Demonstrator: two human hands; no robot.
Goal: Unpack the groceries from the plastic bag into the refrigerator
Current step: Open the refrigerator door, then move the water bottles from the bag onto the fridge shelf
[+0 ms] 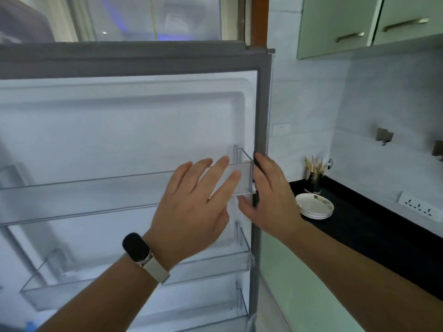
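The open refrigerator door [134, 130] fills the left and middle of the view, its white inner side facing me. A clear upper door shelf [79, 195] runs across it, with two more clear shelves [211, 267] below; all look empty. My left hand [191, 207], a watch on its wrist, reaches to the right end of the upper shelf with straight fingers against the clear plastic. My right hand [271, 197] grips the door's grey right edge [263, 104], fingers wrapped behind it and thumb on the inner side. No plastic bag or groceries are in view.
A black counter [374, 226] runs along the right, carrying a stack of white plates [315, 207] and a cutlery holder [315, 178]. A socket strip [419, 208] sits on the tiled wall. Green cabinets [335, 25] hang above, and a green cupboard front stands below.
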